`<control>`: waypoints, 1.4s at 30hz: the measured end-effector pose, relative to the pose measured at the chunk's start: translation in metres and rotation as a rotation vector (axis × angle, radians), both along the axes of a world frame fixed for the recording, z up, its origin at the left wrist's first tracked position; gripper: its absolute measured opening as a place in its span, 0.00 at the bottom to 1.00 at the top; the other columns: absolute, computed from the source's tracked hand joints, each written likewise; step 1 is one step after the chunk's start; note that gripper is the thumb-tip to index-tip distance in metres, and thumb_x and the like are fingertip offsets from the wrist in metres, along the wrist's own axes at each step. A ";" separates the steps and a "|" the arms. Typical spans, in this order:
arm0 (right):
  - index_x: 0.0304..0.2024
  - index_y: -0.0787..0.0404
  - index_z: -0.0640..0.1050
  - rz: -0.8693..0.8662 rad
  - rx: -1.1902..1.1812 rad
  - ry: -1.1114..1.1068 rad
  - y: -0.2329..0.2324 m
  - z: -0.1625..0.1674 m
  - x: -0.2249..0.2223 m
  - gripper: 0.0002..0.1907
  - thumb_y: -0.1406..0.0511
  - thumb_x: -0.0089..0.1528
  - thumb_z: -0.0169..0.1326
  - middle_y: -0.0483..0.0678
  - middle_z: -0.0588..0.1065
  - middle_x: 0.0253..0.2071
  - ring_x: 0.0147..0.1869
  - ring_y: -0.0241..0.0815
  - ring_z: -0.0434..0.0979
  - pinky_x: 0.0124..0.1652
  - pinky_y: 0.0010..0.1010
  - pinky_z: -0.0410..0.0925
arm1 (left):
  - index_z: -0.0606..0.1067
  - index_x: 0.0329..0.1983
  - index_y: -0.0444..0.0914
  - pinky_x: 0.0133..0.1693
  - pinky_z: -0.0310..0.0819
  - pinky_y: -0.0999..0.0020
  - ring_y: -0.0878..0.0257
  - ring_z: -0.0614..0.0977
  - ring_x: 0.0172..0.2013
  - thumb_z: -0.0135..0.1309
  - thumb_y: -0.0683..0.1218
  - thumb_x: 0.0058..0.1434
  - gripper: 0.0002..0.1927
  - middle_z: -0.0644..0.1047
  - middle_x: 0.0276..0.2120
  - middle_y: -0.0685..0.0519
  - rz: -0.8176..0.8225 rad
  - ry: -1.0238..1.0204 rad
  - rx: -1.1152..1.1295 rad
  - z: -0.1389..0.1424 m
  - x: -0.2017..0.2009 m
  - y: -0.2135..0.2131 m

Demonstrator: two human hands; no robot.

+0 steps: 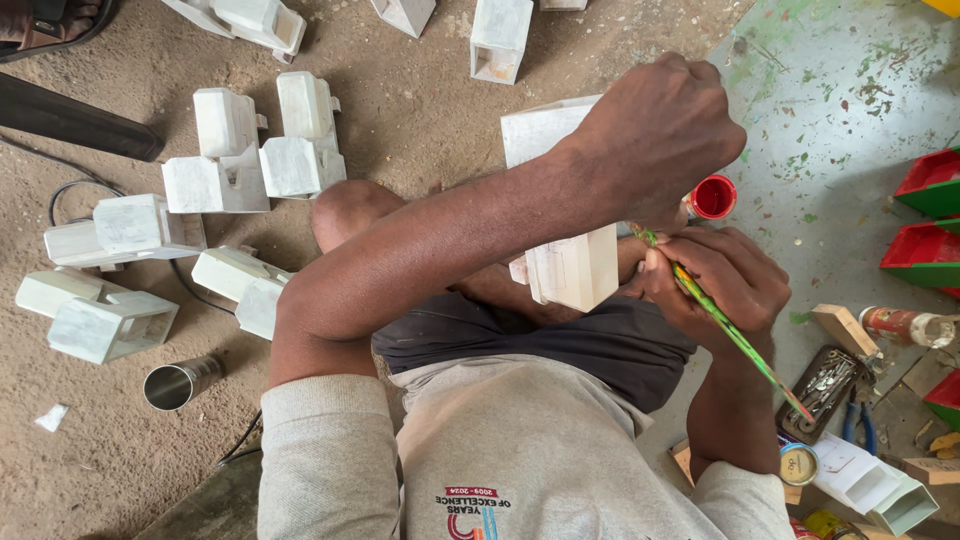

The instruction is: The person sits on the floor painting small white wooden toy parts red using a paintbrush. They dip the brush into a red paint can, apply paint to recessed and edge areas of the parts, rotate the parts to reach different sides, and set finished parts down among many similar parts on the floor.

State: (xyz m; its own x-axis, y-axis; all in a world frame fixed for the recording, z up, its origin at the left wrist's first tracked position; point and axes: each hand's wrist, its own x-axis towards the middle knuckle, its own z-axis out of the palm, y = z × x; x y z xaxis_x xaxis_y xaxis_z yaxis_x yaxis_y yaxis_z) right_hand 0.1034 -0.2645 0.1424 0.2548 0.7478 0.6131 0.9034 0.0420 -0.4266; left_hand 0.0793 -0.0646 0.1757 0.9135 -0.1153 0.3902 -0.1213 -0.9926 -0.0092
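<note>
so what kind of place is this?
Likely an informal craft workshop on the ground: unpainted white box pieces spread over the dirt floor, a paint-streaked brush in the right hand, red-and-green painted pieces nearby.

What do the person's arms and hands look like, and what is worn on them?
Both arms are bare from above the elbow down. Light grey sleeves are pushed up on the upper arms. The left hand and right hand have no gloves; no rings, watch or bracelet show.

Grey sweatshirt, sleeves pushed up
</note>
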 end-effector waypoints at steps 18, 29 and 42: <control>0.40 0.68 0.80 0.018 0.002 -0.021 0.001 0.010 -0.003 0.09 0.76 0.58 0.66 0.55 0.81 0.40 0.43 0.50 0.84 0.42 0.35 0.77 | 0.78 0.15 0.34 0.26 0.79 0.59 0.54 0.79 0.25 0.70 0.58 0.40 0.23 0.76 0.18 0.44 -0.027 0.011 -0.020 0.000 0.001 -0.001; 0.40 0.68 0.80 0.056 -0.028 -0.070 0.000 0.021 -0.005 0.10 0.76 0.58 0.66 0.54 0.80 0.40 0.44 0.51 0.84 0.44 0.39 0.77 | 0.79 0.16 0.34 0.24 0.78 0.60 0.52 0.79 0.24 0.68 0.55 0.30 0.21 0.76 0.22 0.42 -0.015 -0.040 -0.015 0.013 -0.011 0.003; 0.41 0.68 0.80 0.052 -0.050 -0.109 0.000 0.023 -0.006 0.10 0.76 0.58 0.67 0.54 0.80 0.41 0.44 0.51 0.83 0.45 0.39 0.77 | 0.79 0.17 0.35 0.24 0.78 0.63 0.56 0.79 0.25 0.67 0.51 0.31 0.15 0.76 0.23 0.43 -0.001 -0.004 0.011 0.005 -0.008 -0.002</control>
State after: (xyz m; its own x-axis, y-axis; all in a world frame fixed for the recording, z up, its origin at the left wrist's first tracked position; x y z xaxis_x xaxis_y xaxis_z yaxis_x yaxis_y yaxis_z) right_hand 0.0973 -0.2641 0.1655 0.1484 0.7888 0.5965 0.9419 0.0712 -0.3283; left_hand 0.0713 -0.0664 0.1809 0.9119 -0.1205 0.3923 -0.1223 -0.9923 -0.0204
